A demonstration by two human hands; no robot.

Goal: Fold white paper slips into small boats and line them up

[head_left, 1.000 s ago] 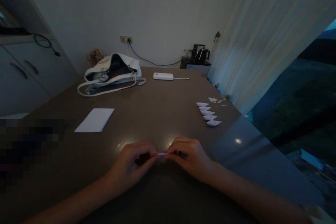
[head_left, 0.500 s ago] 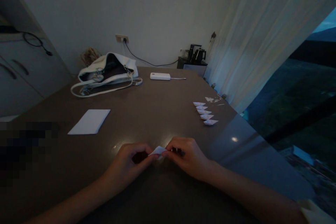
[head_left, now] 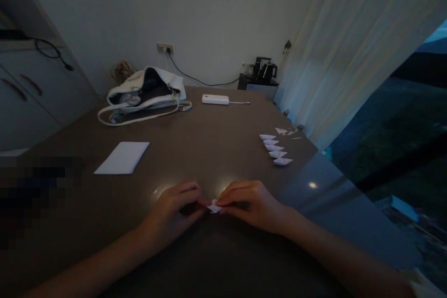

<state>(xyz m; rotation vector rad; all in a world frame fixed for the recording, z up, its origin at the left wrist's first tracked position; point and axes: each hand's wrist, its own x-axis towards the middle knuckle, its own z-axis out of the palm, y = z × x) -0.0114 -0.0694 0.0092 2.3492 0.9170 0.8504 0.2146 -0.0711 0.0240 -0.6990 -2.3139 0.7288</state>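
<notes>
A small folded piece of white paper (head_left: 213, 206) rests low on the dark brown table (head_left: 209, 149), pinched between both hands. My left hand (head_left: 174, 209) grips its left side with fingertips closed. My right hand (head_left: 249, 205) pinches its right side, fingers curled. A row of several finished small white paper boats (head_left: 275, 149) lies to the right, further back. A stack of white paper sheets (head_left: 122, 157) lies to the left.
A white handbag (head_left: 146, 93) with a strap sits at the far left of the table. A white power bank (head_left: 215, 99) with a cable lies behind. A kettle (head_left: 265, 71) stands in the corner. Pale curtains (head_left: 349, 46) hang at right. Paper scraps (head_left: 286, 131) lie near the boats.
The paper, held up and tilted half a second ago, is now pressed down flatter on the table. Both hands have lowered slightly. The view shifted a little.
</notes>
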